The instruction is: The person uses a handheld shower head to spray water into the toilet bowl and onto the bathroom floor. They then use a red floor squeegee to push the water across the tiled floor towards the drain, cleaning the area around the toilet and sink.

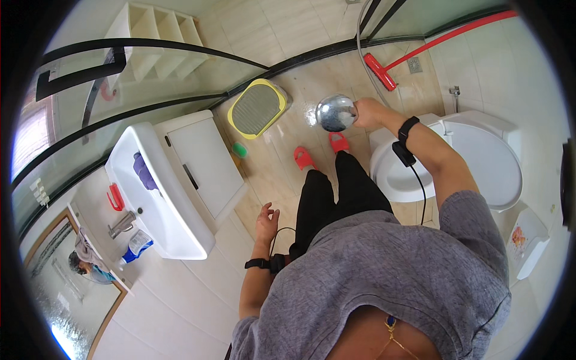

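A round metallic shower head (335,113) with a grey hose (373,81) is gripped in my right hand (371,113), above the wet tiled floor. My left hand (267,222) hangs free beside my left thigh with its fingers loosely curled and apart. Ahead of my feet, in red slippers (304,158), stands a yellow-rimmed basin with a grey ribbed surface (257,109). A green brush or sponge (239,150) lies by the cabinet. Further off, a red floor brush (380,72) rests on the floor near the drain (414,65).
At left are a white washbasin (180,211) holding a purple cloth (145,171), a cabinet (207,166), a blue bottle (137,247) and a mirror (72,288). The toilet (400,180) stands close at right. Black-framed glass panels (180,85) and a floor rail (310,53) border the floor ahead.
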A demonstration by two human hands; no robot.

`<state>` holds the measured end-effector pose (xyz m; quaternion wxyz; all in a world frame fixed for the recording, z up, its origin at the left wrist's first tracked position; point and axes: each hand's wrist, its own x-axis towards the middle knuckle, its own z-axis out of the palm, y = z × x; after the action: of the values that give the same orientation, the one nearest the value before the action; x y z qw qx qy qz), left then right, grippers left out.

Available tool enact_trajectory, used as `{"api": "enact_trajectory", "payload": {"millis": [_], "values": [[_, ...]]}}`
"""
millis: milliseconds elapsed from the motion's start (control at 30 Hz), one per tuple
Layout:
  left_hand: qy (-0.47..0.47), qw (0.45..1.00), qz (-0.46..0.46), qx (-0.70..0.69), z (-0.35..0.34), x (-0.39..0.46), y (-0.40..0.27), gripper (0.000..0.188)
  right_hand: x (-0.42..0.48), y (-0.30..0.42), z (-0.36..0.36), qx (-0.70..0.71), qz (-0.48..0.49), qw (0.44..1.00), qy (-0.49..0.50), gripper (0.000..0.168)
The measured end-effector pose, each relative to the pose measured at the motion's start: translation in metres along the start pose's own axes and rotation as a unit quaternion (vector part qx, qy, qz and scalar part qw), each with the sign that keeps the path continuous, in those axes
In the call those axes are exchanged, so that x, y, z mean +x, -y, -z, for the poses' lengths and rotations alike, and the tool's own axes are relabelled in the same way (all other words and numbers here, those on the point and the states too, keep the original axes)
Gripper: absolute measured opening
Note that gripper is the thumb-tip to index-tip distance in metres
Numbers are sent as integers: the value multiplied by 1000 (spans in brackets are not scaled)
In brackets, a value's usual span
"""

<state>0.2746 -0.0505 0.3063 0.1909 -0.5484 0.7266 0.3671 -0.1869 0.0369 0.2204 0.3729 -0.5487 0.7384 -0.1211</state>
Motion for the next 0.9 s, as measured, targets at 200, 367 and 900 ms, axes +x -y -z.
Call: {"api": "enact_trajectory", "payload": {"millis": [200, 367, 900], "values": [[12, 1000, 14, 17, -3, -7, -4, 41, 14, -5, 2, -33, -1, 999, 40, 28], [-6, 1000, -7, -10, -5, 2, 9, 39, 6, -24, 8, -36, -36, 998, 34, 29], [-10, 999, 24, -24, -10, -23, 24, 38, 25, -33, -9, -81, -133, 988, -16, 24]]}}
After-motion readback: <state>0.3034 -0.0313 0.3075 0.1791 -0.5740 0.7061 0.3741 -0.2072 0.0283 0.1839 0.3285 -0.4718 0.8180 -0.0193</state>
